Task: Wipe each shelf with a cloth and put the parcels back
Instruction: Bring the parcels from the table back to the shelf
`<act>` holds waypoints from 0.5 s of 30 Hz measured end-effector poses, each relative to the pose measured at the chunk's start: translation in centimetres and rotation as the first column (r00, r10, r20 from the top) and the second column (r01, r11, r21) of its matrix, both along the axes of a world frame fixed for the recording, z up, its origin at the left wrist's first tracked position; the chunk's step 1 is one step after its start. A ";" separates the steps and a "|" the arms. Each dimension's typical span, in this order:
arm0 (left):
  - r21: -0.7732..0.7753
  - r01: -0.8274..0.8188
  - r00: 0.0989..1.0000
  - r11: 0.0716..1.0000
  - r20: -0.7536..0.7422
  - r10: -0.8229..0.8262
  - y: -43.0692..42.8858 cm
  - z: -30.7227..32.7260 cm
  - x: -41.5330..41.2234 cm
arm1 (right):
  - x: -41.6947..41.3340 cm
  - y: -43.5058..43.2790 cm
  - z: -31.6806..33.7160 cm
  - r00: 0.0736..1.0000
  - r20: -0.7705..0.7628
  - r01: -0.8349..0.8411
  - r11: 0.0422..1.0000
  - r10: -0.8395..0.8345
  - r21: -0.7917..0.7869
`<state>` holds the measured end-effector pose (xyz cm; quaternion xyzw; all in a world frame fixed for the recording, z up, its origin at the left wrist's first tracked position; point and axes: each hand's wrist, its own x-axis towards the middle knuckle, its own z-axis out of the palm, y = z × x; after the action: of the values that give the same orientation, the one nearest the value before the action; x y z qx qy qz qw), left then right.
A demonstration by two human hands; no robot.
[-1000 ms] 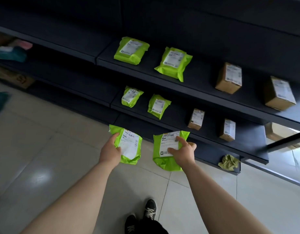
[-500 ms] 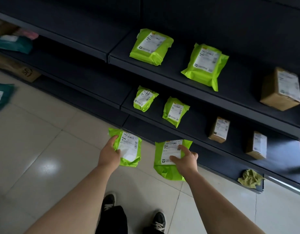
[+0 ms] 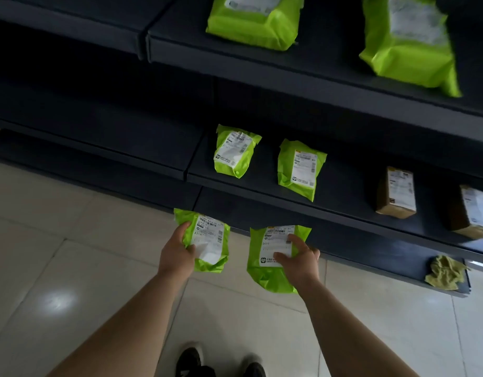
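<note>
Nearest to me, the black shoes (image 3: 190, 361) stood on the pale tiled floor (image 3: 71, 268). Above them I had the left hand (image 3: 176, 254) gripping one green mailer parcel (image 3: 211, 238), thumb laid across its front beside the white label and fingers curled behind. The right hand (image 3: 300, 263) held a second green mailer (image 3: 264, 276), thumb and forefinger spread over its label and the other fingers wrapped round its right edge. Both were held at the front lip of the bottom shelf (image 3: 370, 248); I could not tell whether either touched it. At the right end of that shelf lay the crumpled yellow-green cloth (image 3: 445, 272), near the front edge. On the middle shelf (image 3: 349, 186) two small green mailers (image 3: 234, 151) sat side by side, labels up, with two cardboard boxes (image 3: 396, 191) well apart to their right. Farthest, the upper shelf (image 3: 330, 50) carried two more green parcels (image 3: 255, 20), blurred and cut off by the top edge.
</note>
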<state>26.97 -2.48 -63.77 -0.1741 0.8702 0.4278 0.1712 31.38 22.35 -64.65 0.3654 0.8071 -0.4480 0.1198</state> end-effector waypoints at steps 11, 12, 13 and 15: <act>0.079 0.001 0.995 0.997 -0.095 0.007 2.4 -21.4 -8.2 | -7.3 1.9 -21.1 0.995 -0.090 0.048 0.999 -0.047 0.008; 0.086 0.001 0.995 0.996 -0.102 0.008 2.7 -22.7 -9.0 | -8.0 2.3 -22.3 0.994 -0.102 0.051 0.999 -0.049 0.014; 0.098 0.001 0.994 0.995 -0.113 0.010 3.1 -24.2 -9.5 | -8.7 2.6 -23.6 0.992 -0.116 0.053 0.998 -0.050 0.022; 0.118 0.016 0.989 0.993 -0.145 0.002 3.9 -27.4 -10.9 | -10.1 3.4 -26.4 0.987 -0.157 0.048 0.998 -0.040 0.048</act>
<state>16.10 1.38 -91.14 -0.1290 0.8539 0.4898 0.1194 21.28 25.75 -91.06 0.3497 0.8171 -0.4568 0.0370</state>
